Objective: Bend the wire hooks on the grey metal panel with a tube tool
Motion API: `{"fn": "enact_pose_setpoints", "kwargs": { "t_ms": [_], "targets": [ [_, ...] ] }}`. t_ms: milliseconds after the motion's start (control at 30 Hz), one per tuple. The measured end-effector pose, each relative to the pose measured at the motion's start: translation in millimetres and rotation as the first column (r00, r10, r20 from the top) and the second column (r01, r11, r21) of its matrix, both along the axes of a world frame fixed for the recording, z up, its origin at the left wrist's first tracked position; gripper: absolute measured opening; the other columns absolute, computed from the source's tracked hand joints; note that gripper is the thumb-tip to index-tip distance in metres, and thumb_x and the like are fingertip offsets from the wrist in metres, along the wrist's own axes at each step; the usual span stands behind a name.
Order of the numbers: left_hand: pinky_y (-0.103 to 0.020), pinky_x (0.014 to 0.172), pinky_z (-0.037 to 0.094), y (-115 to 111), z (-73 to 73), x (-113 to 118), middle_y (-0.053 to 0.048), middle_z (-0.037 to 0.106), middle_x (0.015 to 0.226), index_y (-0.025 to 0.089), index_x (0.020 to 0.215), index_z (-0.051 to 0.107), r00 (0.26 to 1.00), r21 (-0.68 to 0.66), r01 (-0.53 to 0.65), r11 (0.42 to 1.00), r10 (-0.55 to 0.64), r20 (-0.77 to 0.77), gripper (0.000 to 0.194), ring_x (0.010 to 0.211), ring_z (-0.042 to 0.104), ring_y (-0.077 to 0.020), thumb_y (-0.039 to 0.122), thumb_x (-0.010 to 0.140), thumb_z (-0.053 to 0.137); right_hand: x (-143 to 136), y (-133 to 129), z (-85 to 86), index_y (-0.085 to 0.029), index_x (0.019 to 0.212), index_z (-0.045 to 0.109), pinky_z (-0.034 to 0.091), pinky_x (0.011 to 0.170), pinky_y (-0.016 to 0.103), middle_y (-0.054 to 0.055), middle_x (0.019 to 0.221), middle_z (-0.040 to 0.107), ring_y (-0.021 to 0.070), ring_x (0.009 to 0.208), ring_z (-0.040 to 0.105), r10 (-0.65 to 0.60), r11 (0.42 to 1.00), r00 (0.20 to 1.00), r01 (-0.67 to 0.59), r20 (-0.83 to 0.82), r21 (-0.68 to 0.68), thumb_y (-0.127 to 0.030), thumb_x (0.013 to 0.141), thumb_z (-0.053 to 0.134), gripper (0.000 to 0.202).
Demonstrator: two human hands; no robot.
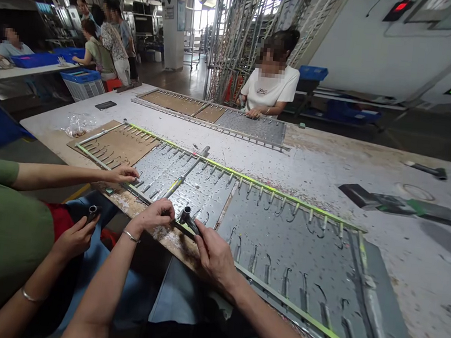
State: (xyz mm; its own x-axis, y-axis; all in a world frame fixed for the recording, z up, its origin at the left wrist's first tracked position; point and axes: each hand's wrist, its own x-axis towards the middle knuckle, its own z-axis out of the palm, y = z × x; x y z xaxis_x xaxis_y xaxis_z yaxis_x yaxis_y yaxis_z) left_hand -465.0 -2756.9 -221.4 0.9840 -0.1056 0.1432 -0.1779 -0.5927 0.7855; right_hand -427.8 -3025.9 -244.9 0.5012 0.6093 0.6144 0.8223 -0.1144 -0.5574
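Right hand (215, 252) closed round the tool (190, 222), its head by the rack's (186, 174) near rail! Left hand (153, 214) curls close by, contents can't tell. Best keep those fingertips clear, wrist steady.

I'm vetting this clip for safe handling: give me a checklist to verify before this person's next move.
1. Dark, pipe-shaped tool gripped in the right hand: ok.
2. Anything pinched in the left hand: cannot tell; too small or hidden.
3. Green-sleeved co-worker's nearer hand apart from the left hand: ok, though close.
4. Long, lime-edged metal frame lying on the table: ok.
5. White, flat tabletop free of debris: not ok; dark specks are scattered across it.
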Motion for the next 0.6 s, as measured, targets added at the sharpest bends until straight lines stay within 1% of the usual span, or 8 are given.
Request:
{"fn": "enact_pose_setpoints", "kwargs": {
  "t_ms": [67,100,167,233,333,400,500,600],
  "targets": [
    [-0.027,0.078,0.046,-1,-0.6,0,-0.001,0.063,0.081,0.016,0.077,0.066,1.000,-0.032,-0.005,0.999,0.005,-0.027,0.009,0.080,0.057,-0.0162,0.010,0.073,0.060,0,1,3.7,-0.015,0.152,0.044,0.055,0.080,0.035,0.012,0.104,0.064,0.0258,0.090,0.065,-0.019,1.000,1.000,0.019,0.008,0.019,-0.028,0.117,0.036,0.038],
    [-0.027,0.076,0.046,-1,-0.8,0,-0.001,0.064,0.081,0.016,0.077,0.066,0.999,-0.051,-0.005,0.999,0.003,-0.038,0.008,0.078,0.058,-0.0157,0.012,0.074,0.060,0,1,4.1,-0.014,0.152,0.045,0.055,0.077,0.033,0.011,0.101,0.063,0.0252,0.087,0.064,-0.023,1.000,0.999,0.023,0.026,0.009,-0.029,0.118,0.034,0.039],
    [-0.026,0.072,0.047,-1,-0.7,-1,-0.002,0.064,0.080,0.015,0.078,0.067,0.999,-0.088,0.002,0.996,-0.006,-0.050,0.004,0.075,0.058,-0.0151,0.016,0.077,0.063,0,3,1.3,-0.013,0.149,0.048,0.053,0.068,0.031,0.009,0.091,0.061,0.0238,0.076,0.062,-0.010,0.998,0.997,0.015,0.077,-0.068,-0.033,0.118,0.029,0.041],
    [-0.025,0.071,0.047,0,0.0,-2,-0.002,0.065,0.081,0.015,0.080,0.068,0.998,-0.113,0.012,0.994,-0.019,-0.056,0.007,0.075,0.059,-0.0149,0.022,0.081,0.067,-1,3,-4.1,-0.012,0.146,0.051,0.049,0.062,0.029,0.008,0.087,0.058,0.0229,0.070,0.060,0.014,0.983,0.993,0.008,0.119,-0.181,-0.035,0.118,0.024,0.045],
    [-0.026,0.073,0.049,3,0.5,-1,-0.004,0.067,0.087,0.016,0.090,0.072,0.998,-0.094,0.019,0.995,-0.024,-0.052,0.015,0.080,0.061,-0.0163,0.030,0.088,0.068,0,3,-12.0,-0.011,0.147,0.050,0.048,0.062,0.029,0.009,0.089,0.059,0.0229,0.071,0.059,0.015,0.965,0.992,0.019,0.129,-0.260,-0.034,0.118,0.023,0.046],
    [-0.027,0.077,0.049,3,-0.5,1,-0.004,0.067,0.090,0.017,0.093,0.073,0.999,-0.033,0.028,0.999,-0.029,-0.033,0.015,0.085,0.062,-0.0173,0.029,0.091,0.066,1,2,-15.5,-0.012,0.148,0.048,0.049,0.064,0.029,0.010,0.092,0.060,0.0234,0.074,0.060,0.013,0.970,0.995,0.013,0.103,-0.243,-0.033,0.118,0.024,0.044],
    [-0.027,0.081,0.048,2,-3.1,4,-0.003,0.065,0.088,0.017,0.087,0.072,0.999,0.055,0.042,0.998,-0.042,-0.009,0.010,0.084,0.060,-0.0166,0.023,0.090,0.064,2,1,-16.6,-0.013,0.148,0.048,0.052,0.068,0.032,0.010,0.093,0.061,0.0245,0.078,0.062,0.015,0.982,0.999,-0.007,0.038,-0.190,-0.035,0.118,0.026,0.043],
    [-0.027,0.081,0.048,-2,-3.8,2,-0.002,0.062,0.088,0.018,0.085,0.071,1.000,0.069,0.024,0.997,-0.025,0.014,0.009,0.084,0.059,-0.0161,0.016,0.087,0.063,3,0,-10.0,-0.015,0.146,0.051,0.056,0.076,0.034,0.011,0.100,0.064,0.0257,0.086,0.066,0.038,0.995,0.999,-0.041,-0.036,-0.094,-0.035,0.117,0.031,0.040]
  ]
}}
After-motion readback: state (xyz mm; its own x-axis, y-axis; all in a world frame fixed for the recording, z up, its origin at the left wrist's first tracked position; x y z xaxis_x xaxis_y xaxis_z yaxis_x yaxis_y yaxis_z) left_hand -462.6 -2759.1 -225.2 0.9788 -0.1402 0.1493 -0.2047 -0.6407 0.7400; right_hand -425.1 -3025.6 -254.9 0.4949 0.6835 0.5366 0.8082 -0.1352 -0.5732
